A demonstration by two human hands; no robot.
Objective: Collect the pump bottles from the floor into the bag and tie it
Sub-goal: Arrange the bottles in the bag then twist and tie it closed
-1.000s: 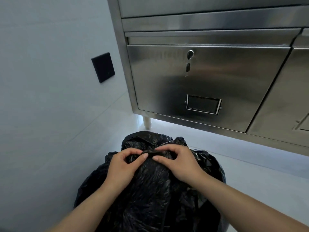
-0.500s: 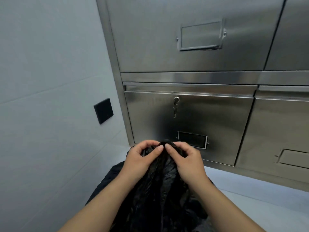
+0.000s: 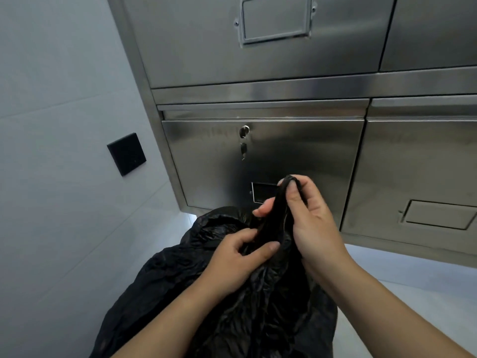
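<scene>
A black plastic bag [image 3: 180, 275] fills the lower middle of the view, bulging and crumpled. Its top is gathered into a twisted neck [image 3: 277, 218] that rises between my hands. My right hand [image 3: 309, 223] grips the upper end of that neck, with a loop of plastic over the fingertips. My left hand [image 3: 240, 257] pinches the neck lower down, thumb on the front. No pump bottles show; anything inside the bag is hidden.
A stainless steel cabinet [image 3: 284, 156] with drawers stands right behind the bag, a key [image 3: 243, 148] hanging from its lock. A white tiled wall with a black square plate [image 3: 126, 154] is on the left. Pale floor [image 3: 413, 288] shows to the right.
My right hand has lifted the gathered bag top up and to the right, while my left hand dropped lower on the neck. The view has tilted slightly.
</scene>
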